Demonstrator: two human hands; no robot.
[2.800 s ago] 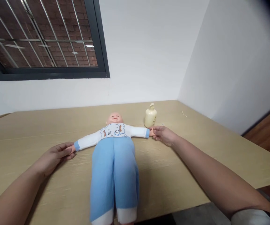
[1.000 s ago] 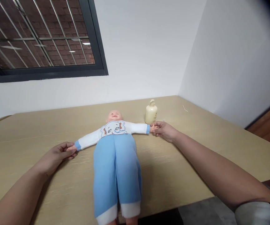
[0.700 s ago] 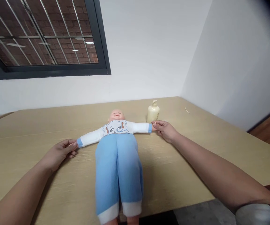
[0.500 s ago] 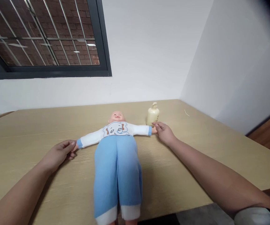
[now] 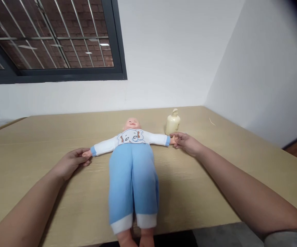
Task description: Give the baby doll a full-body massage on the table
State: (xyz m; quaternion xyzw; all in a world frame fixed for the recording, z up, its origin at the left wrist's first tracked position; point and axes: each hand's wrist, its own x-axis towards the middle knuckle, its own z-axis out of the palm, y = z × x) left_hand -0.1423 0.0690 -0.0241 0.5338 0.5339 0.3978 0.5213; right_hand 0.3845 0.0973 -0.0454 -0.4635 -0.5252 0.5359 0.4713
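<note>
Item: the doll (image 5: 132, 164), lying on its back on the counter (image 5: 205, 188), head toward the wall, feet at the near edge. Its 2 arms are drawn out sideways, 1 to each of my hands.

Handling: in my judgement, holding both arms out calls for light, equal tension, drawn level so the body stays square. The arm on my left slopes further toward me than the other; I would match their angles. Pulling hard could drag the doll or strain its shoulders, I judge.

Grip, left (image 5: 72, 164): closed to the thickness of the doll's hand, thumb and fingers pinching it just past the blue cuff (image 5: 93, 151).

Grip, right (image 5: 189, 144): likewise pinching the other hand; small doll fingers show at my fingertips. Pressure on either side cannot be read.

Adjacent: the cream pump bottle (image 5: 173, 124) stands upright just beyond my right grip; whether they touch, I cannot tell.
</note>
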